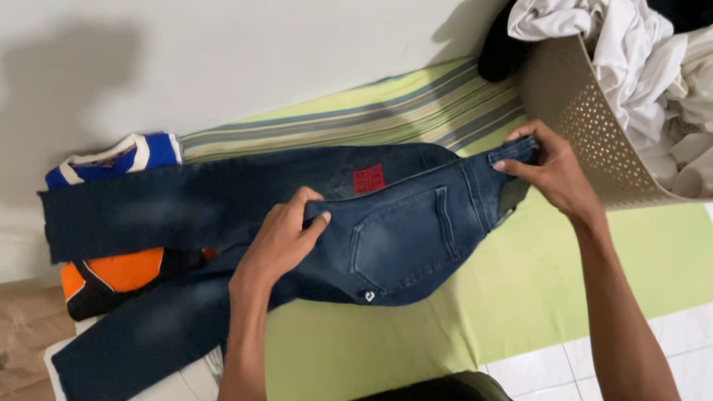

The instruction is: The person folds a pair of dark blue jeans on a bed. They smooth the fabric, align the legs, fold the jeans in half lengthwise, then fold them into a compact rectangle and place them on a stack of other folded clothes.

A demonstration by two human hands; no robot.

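Both hands, left (277, 242) and right (548, 172), clamped on dark blue denim jeans (400, 232) atop a green striped mat (523, 289).

Both bare forearms enter from the bottom edge and reach up toward mid-frame. Left arm rises from lower left of centre, slanting up and to the right; left hand (278, 237) sits just left of frame centre, palm down, wrist bent slightly, fingers curled forward, fingertips pinched shut on a fold of fabric. Right arm comes up from lower right, nearly vertical, leaning slightly left; right hand (546, 168) is right of centre, a bit higher than the left, back of hand up, thumb and fingers pointing left and clamped on an edge. Hands well apart.
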